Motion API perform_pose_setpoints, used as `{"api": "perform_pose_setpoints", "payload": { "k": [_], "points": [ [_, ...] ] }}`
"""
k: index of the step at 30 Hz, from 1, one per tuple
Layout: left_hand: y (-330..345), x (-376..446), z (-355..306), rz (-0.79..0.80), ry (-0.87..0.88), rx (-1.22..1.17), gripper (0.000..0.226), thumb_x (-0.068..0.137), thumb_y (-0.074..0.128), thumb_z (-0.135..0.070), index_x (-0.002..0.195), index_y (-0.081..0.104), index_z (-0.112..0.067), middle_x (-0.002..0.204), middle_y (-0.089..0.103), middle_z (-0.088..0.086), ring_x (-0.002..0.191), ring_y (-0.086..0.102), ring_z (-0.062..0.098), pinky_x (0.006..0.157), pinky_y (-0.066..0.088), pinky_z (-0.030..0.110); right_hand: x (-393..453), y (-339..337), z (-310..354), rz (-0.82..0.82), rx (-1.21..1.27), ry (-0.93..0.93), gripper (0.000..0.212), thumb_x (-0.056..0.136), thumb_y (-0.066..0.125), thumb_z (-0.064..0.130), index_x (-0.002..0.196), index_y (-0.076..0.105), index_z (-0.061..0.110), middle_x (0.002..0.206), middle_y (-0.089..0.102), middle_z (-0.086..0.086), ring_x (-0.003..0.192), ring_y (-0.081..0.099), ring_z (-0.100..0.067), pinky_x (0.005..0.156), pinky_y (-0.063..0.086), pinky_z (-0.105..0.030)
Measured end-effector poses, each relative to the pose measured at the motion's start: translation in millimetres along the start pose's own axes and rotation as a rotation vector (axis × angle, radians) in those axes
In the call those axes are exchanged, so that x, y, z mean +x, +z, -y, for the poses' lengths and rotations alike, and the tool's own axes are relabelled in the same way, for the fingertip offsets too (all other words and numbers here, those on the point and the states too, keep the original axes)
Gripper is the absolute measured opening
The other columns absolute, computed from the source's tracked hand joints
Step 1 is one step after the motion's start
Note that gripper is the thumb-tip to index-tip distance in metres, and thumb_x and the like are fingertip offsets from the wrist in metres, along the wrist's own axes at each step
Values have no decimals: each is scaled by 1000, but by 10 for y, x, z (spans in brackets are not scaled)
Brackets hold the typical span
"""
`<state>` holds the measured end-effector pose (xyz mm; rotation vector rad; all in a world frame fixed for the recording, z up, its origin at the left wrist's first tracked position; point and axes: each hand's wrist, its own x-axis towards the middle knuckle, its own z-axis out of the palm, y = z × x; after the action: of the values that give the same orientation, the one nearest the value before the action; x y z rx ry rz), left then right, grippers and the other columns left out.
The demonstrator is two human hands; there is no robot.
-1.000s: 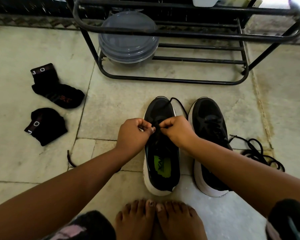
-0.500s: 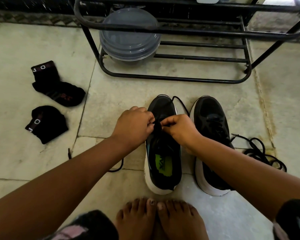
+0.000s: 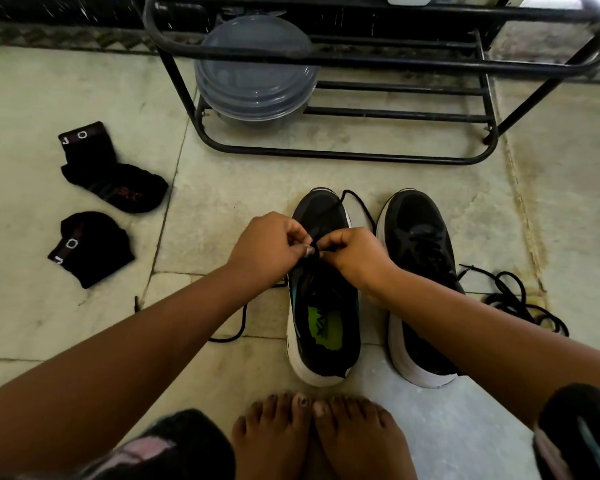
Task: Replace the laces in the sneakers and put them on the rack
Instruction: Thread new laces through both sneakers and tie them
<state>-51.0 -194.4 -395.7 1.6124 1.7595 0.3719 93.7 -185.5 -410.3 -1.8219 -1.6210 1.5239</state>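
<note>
We have both hands over the left sneaker [image 3: 323,306], which sits at the centre of our view with its toe pointing to twelve o'clock and its heel toward our bare feet [image 3: 319,434] at six. Our left hand [image 3: 267,247] and right hand [image 3: 352,254] meet above the eyelet rows, fingers curled, each pinching the black lace [image 3: 314,247] between thumb and fingertips — the two grips nearly touch.

The relation that matters here: the sneaker's long axis runs twelve to six, and the lace crosses it from nine to three. One free end trails to nine o'clock under our left forearm onto the floor; the other loops out past the toe toward one o'clock. So, as we judge it, each hand is nearest its own side's eyelets, and the next pull should go outward along that nine-to-three line.

The right sneaker [image 3: 420,282] stands just beside the first at three o'clock, parallel to it, with a loose lace [image 3: 520,303] heaped beyond it. The rack [image 3: 361,154] waits at twelve — neither sneaker is on it yet.
</note>
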Motion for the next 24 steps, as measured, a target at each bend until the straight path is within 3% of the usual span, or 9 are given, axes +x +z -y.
{"api": "perform_pose_setpoints", "payload": {
  "k": [2, 6, 8, 11, 14, 17, 21, 24],
  "points": [
    [-2, -25, -6, 84, -42, -169, 12, 82, 69, -9, 91, 69, -16, 75, 61, -6, 63, 54, 0, 61, 42, 5, 2, 7, -3, 4, 1, 5, 10, 88, 63, 11, 92, 70, 16, 86, 65, 1, 88, 63, -18, 83, 54, -32],
    [-51, -85, -79, 288, -133, -508, 20, 83, 60, 1, 77, 61, -18, 77, 58, 4, 74, 56, 12, 71, 47, 19, -36, 44, -47, 86, 35, 10, 9, 87, 64, 9, 86, 69, 16, 86, 68, -6, 84, 63, -20, 78, 53, -31],
    [-99, -72, -138, 271, -175, -633, 19, 85, 58, 0, 75, 57, -16, 74, 57, 3, 70, 56, 11, 66, 47, 15, -104, 80, -67, 127, 52, -23, 18, 87, 63, 6, 74, 64, 18, 76, 63, 0, 79, 58, -16, 74, 48, -26],
    [-195, -13, -200, 111, -236, -769, 12, 88, 60, -11, 79, 58, -19, 76, 58, -1, 74, 56, 9, 63, 47, 15, -183, 128, -91, 162, 9, -56, 29, 87, 62, 7, 65, 58, 24, 71, 58, 7, 75, 56, -12, 77, 46, -26],
    [-278, -12, -207, 64, -190, -749, 10, 86, 64, -13, 85, 55, -18, 81, 57, 1, 79, 56, 11, 66, 46, 18, -219, 114, -83, 148, 67, -31, 27, 89, 59, 7, 66, 57, 22, 67, 57, 5, 65, 55, -8, 66, 46, -21],
    [-251, -93, -161, 154, -119, -646, 22, 79, 72, -7, 89, 54, -17, 76, 51, -1, 74, 54, 11, 67, 49, 17, -271, 62, -41, 115, 276, 31, 23, 92, 55, 6, 71, 55, 14, 63, 51, 0, 51, 47, -6, 46, 37, -14],
    [-144, -243, -52, 353, -78, -473, 40, 71, 81, -17, 97, 51, -23, 86, 46, -4, 82, 48, 7, 78, 46, 26, -359, -20, 19, 187, 378, 27, 21, 94, 47, 2, 77, 53, 12, 70, 51, -3, 62, 49, -10, 53, 39, -19],
    [-110, -326, 33, 366, -44, -370, 43, 69, 82, -15, 96, 49, -22, 91, 49, -2, 88, 51, 10, 83, 51, 34, -424, -104, 26, 184, 472, -7, 22, 96, 46, 4, 78, 55, 13, 74, 56, -1, 71, 55, -11, 61, 43, -25]
  ]
}}
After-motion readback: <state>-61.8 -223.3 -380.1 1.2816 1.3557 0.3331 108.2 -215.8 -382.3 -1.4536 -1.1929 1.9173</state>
